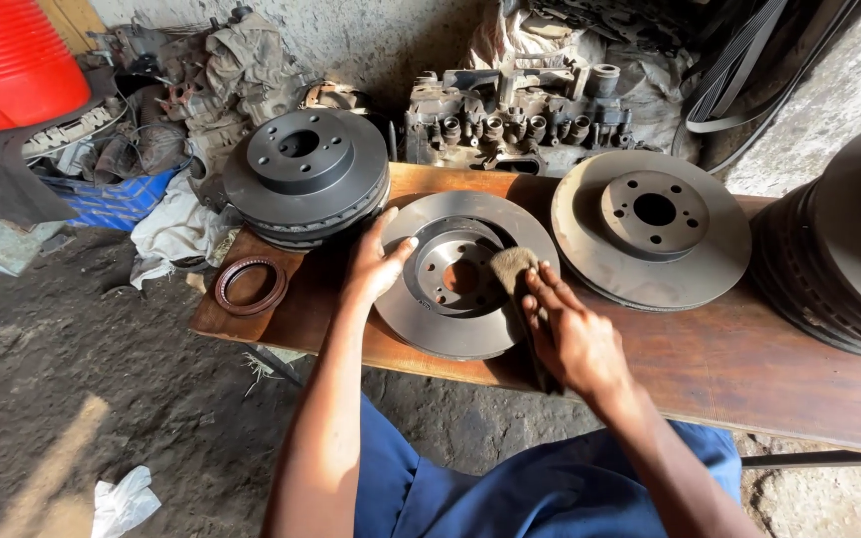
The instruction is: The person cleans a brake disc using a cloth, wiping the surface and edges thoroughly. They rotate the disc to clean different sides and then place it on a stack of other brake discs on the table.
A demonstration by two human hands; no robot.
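A grey brake disc (430, 314) lies flat on a wooden bench (729, 369) right in front of me, hollow hub side up. My left hand (376, 264) rests on its left rim, fingers spread over the edge. My right hand (570, 334) presses a brownish cloth (512, 269) against the disc's right side near the hub. A second disc (650, 227) lies to the right, hub up. A stack of discs (306, 174) sits at the bench's left end.
A rusty ring seal (249, 285) lies on the bench's left corner. More stacked discs (839, 249) stand at the far right. An engine cylinder head (520, 125), greasy parts, rags and a red container (7, 60) line the wall. Dirt floor below.
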